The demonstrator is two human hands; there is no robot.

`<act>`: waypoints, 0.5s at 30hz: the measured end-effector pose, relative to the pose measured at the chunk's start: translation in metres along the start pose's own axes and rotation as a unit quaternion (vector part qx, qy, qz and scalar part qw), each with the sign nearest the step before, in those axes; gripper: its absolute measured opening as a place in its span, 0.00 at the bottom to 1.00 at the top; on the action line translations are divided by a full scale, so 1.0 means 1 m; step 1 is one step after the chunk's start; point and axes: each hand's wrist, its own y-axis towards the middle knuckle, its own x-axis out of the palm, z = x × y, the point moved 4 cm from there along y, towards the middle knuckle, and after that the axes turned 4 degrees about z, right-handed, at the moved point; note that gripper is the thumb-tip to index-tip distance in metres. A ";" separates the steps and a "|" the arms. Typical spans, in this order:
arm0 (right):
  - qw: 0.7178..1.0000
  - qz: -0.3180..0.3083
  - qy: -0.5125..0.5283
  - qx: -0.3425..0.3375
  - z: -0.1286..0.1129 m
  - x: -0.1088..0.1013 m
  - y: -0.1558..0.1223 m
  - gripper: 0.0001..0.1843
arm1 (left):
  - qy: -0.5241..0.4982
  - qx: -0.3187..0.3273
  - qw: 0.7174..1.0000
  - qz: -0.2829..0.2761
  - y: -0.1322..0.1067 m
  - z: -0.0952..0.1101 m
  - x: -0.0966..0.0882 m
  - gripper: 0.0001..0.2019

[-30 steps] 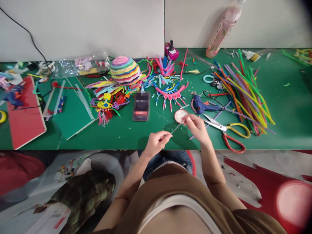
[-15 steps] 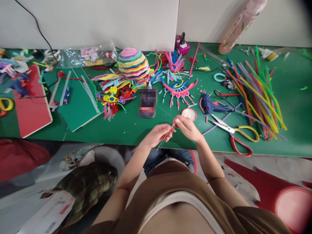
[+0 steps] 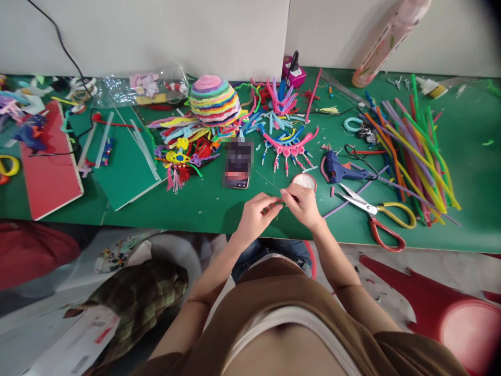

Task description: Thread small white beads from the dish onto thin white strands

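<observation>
My right hand [image 3: 303, 204] is closed in a pinch on a thin clear thread [image 3: 268, 180], just over the table's front edge. The thread runs from its fingertips up and left toward the phone [image 3: 239, 159]. Fingertips of my left hand [image 3: 253, 216] meet the right ones and pinch too, apparently on the same thread; its end is hidden by the fingers. Just beyond my right hand is a small round dish of whitish beads [image 3: 304, 180]. Farther back lies a pink and blue fuzzy-stem piece [image 3: 290, 149] with hanging bead strings.
Scissors [image 3: 370, 209], a blue glue gun [image 3: 340, 168] and a heap of coloured fuzzy stems [image 3: 422, 162] lie right. A striped ball-shaped piece [image 3: 213, 102] stands behind the phone. Green [image 3: 125, 177] and red [image 3: 50, 167] boards lie left. A pink bottle [image 3: 385, 44] stands at the back.
My left hand has turned and curled inward, its fingertips now against the right hand's. The pale strands that crossed my left palm no longer show. My right hand has barely moved.
</observation>
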 end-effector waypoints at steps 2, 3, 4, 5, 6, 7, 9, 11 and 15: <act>1.000 0.024 -0.018 0.006 -0.001 0.000 0.000 0.23 | 0.043 0.033 0.999 0.009 0.000 0.005 0.001 0.09; 0.999 0.035 -0.029 0.004 -0.001 0.000 0.000 0.23 | 0.063 0.043 0.997 0.012 0.000 0.006 0.002 0.09; 0.998 0.049 -0.041 0.000 -0.002 0.000 0.000 0.23 | 0.083 0.050 0.995 0.017 0.000 0.007 0.003 0.09; 0.997 0.063 -0.054 -0.006 -0.003 0.000 0.000 0.24 | 0.103 0.055 0.993 0.023 0.000 0.007 0.004 0.09; 0.994 0.079 -0.068 -0.012 -0.003 0.000 -0.001 0.24 | 0.123 0.062 0.990 0.031 0.000 0.007 0.006 0.10; 0.992 0.094 -0.084 -0.018 -0.004 0.000 -0.001 0.23 | 0.145 0.071 0.986 0.042 -0.001 0.007 0.007 0.10; 0.985 0.122 -0.118 -0.030 -0.005 0.002 -0.002 0.23 | 0.198 0.095 0.973 0.070 -0.002 0.008 0.011 0.10; 0.977 0.146 -0.153 -0.030 -0.006 0.003 -0.004 0.22 | 0.256 0.114 0.955 0.097 -0.004 0.009 0.016 0.10; 0.974 0.166 -0.152 0.038 0.002 0.003 -0.006 0.23 | 0.287 0.103 0.946 0.107 -0.005 0.009 0.024 0.11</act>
